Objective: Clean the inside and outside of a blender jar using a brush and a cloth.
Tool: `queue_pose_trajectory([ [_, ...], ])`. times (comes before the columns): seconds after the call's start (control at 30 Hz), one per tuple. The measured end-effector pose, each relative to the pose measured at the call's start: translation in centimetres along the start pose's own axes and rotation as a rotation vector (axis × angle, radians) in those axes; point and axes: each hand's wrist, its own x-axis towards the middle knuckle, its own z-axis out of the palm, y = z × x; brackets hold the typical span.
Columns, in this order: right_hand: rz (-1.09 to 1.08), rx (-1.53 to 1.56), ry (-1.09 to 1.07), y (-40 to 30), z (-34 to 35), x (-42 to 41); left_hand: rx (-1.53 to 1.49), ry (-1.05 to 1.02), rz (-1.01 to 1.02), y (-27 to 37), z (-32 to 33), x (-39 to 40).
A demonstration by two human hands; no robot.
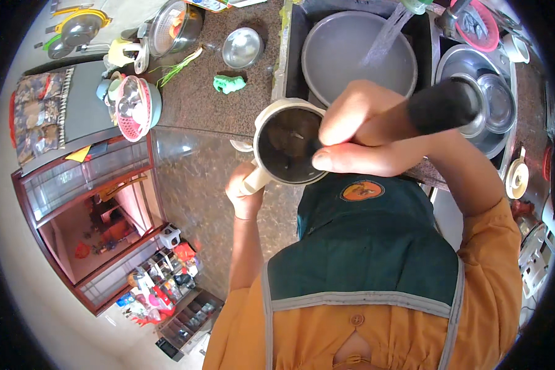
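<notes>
My left hand grips the handle of a cream pot near the front edge of the sink. The pot's dark inside faces up toward me, with a few small pale specks in it. My right hand is closed around a tool with a thick black handle end that points up and to the right. Its working end is hidden by the hand. The right thumb is at the pot's rim. Behind the pot, a large round basin of water stands in the sink, with water running into it from the tap.
In the right sink bowl is a metal basin with smaller bowls. A pink basket sits behind it. On the left counter are a metal bowl, a green cloth and spring onions. A cream lid lies at right.
</notes>
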Motion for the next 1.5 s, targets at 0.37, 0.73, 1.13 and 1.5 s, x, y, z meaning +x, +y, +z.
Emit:
queue_pose_trajectory([
  [0.37, 0.328, 0.260, 0.492, 4.3, 4.4, 1.9, -0.069, -0.132, 0.136, -0.8, 0.1, 0.6],
  [0.73, 0.347, -0.076, 0.263, 4.3, 5.0, 1.7, -0.075, -0.093, 0.087, 0.2, 0.6, 1.4],
  [1.13, 0.646, 0.629, 0.600, 5.5, 6.1, 1.3, 0.083, 0.012, -0.050, 1.0, 0.7, 1.8],
  [1.5, 0.025, -0.199, 0.349, 3.8, 5.3, 2.1, -0.008, 0.018, -0.074, 0.0, 0.3, 2.2],
])
